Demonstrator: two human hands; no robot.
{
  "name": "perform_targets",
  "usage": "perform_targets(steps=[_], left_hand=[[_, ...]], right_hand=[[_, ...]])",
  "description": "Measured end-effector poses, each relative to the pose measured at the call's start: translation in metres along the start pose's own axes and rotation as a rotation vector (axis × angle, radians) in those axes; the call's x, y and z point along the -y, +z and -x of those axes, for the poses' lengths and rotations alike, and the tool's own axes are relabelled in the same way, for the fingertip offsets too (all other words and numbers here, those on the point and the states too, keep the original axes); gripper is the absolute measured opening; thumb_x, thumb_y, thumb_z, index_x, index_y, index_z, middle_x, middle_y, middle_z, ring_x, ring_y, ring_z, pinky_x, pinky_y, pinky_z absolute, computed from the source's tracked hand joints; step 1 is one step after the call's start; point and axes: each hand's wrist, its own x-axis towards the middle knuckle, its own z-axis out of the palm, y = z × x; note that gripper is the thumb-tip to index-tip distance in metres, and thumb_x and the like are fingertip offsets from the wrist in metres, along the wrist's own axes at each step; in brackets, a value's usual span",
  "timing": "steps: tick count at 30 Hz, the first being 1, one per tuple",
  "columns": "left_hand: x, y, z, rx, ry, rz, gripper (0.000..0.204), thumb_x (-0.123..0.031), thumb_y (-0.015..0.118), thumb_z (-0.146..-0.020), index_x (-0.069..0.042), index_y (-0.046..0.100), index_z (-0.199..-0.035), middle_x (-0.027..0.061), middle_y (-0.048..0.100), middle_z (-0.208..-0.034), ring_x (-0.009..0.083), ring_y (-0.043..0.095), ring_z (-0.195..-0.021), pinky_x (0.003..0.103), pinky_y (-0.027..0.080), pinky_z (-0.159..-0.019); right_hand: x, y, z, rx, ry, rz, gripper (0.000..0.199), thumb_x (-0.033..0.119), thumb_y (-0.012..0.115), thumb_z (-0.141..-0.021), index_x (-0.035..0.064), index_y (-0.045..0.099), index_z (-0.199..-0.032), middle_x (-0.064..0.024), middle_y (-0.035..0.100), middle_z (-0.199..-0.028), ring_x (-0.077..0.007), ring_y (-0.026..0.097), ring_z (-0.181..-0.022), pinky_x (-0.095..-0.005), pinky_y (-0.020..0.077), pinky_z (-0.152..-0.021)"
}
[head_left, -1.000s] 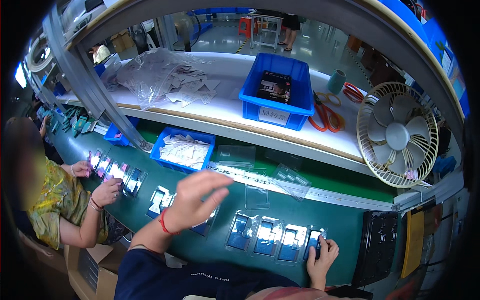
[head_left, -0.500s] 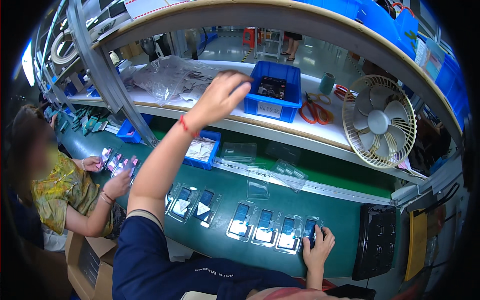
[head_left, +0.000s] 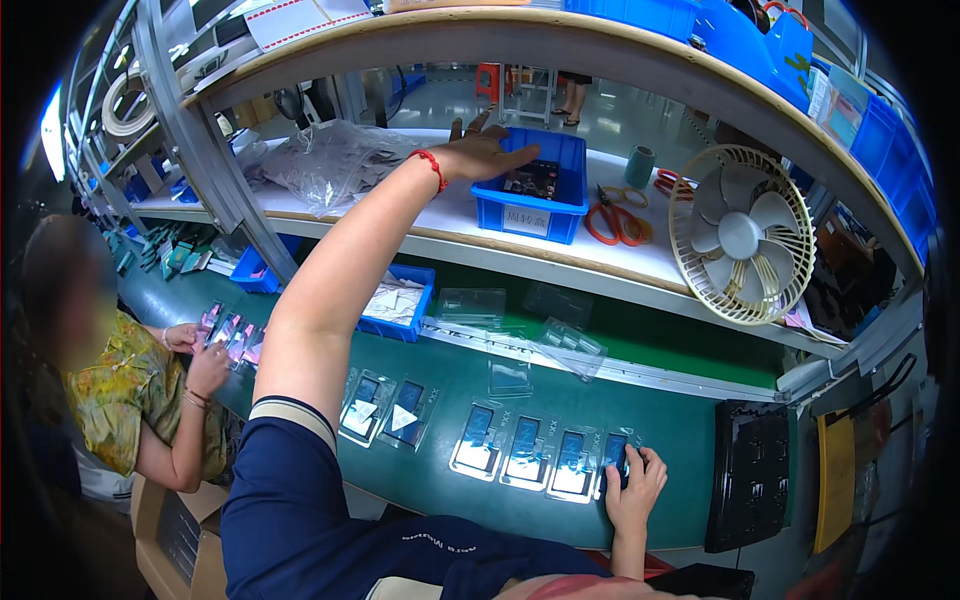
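My left hand (head_left: 485, 155) reaches over the left edge of a blue bin (head_left: 528, 222) on the shelf. Its fingers are spread, and I see nothing held. Dark flat parts (head_left: 535, 180) lie inside the bin, partly hidden by my hand. Down on the green bench, my right hand (head_left: 635, 490) has thumb and fingers bent around a dark rectangular panel (head_left: 617, 448) in the rightmost clear plastic tray. Left of it, several clear trays (head_left: 524, 450) with similar dark-blue and white panels stand in a row. Two more trays (head_left: 405, 412) farther left carry white triangular pieces.
A white fan (head_left: 740, 236), orange-handled scissors (head_left: 612, 222) and a plastic bag (head_left: 325, 165) occupy the shelf. Beneath it sits a blue bin of white pieces (head_left: 400, 298). Black trays (head_left: 748, 480) stand at the bench's right end. A co-worker (head_left: 140, 400) works at left.
My left hand has moved right to the blue bin, and its fingers have spread. My right hand stays at the rightmost tray. The view has shifted slightly.
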Motion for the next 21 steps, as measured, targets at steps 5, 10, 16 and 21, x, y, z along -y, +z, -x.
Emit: perform_targets(steps=[5, 10, 16, 21], left_hand=[[0.011, 0.012, -0.004, -0.224, -0.002, 0.079, 0.072, -0.071, 0.021, -0.088, -0.023, 0.063, -0.120, 0.0091, 0.022, -0.152, 0.0323, 0.002, -0.142, 0.047, -0.002, -0.114], [0.020, 0.005, 0.012, -0.327, 0.103, 0.176, 0.054, -0.051, 0.030, -0.096, -0.013, 0.062, -0.119, 0.0157, 0.045, -0.138, 0.0347, 0.023, -0.137, 0.045, 0.014, -0.113], [0.022, 0.004, 0.042, -0.504, 0.321, 0.184, 0.035, -0.031, 0.043, -0.095, -0.007, 0.064, -0.109, 0.0206, 0.053, -0.126, 0.0359, 0.044, -0.121, 0.044, 0.028, -0.106], [-0.021, 0.058, 0.130, -0.790, 0.362, 0.262, 0.029, -0.029, 0.059, -0.086, -0.006, 0.065, -0.104, 0.0219, 0.053, -0.120, 0.0394, 0.044, -0.116, 0.046, 0.034, -0.100]], right_hand=[[0.001, -0.001, -0.001, -0.007, -0.007, -0.002, 0.043, 0.023, 0.069, -0.075, 0.0011, 0.059, -0.111, -0.0199, 0.050, -0.112, -0.0345, 0.045, -0.104, -0.0437, 0.0339, -0.090], [0.000, 0.000, -0.002, -0.003, -0.005, 0.004, 0.043, 0.023, 0.069, -0.075, 0.0016, 0.059, -0.111, -0.0195, 0.050, -0.112, -0.0342, 0.046, -0.104, -0.0436, 0.0338, -0.090], [-0.002, 0.002, -0.002, -0.010, -0.014, 0.007, 0.043, 0.023, 0.069, -0.075, 0.0022, 0.059, -0.111, -0.0191, 0.050, -0.112, -0.0342, 0.046, -0.105, -0.0437, 0.0337, -0.090], [-0.001, 0.002, -0.002, 0.012, -0.011, 0.014, 0.047, 0.025, 0.069, -0.075, 0.0034, 0.058, -0.115, -0.0210, 0.047, -0.117, -0.0357, 0.044, -0.108, -0.0448, 0.0330, -0.092]])
